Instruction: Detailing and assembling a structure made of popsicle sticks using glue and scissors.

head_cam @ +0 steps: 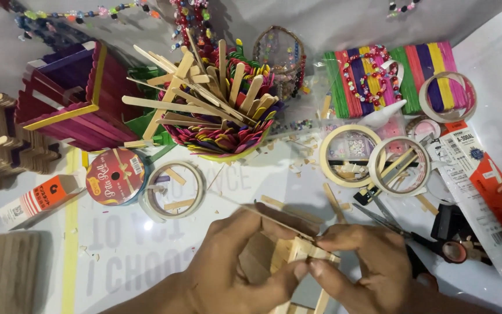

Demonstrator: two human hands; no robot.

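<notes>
Head view, left hand and right hand pinching stick frame, frame's lower part cut off

Glossy white tabletop under bright light, grey cloth backdrop in soft folds behind.

Stick frame at 6 o'clock: pale, matt, unfinished wood. Bowl of sticks at 12 o'clock: bare wood above dyed wood. Tape rings at 2 o'clock: matt paper. Ribbon reel at 9 o'clock: glossy. Scissors at 4 o'clock: metal blades. Table: smooth, glossy.
</notes>
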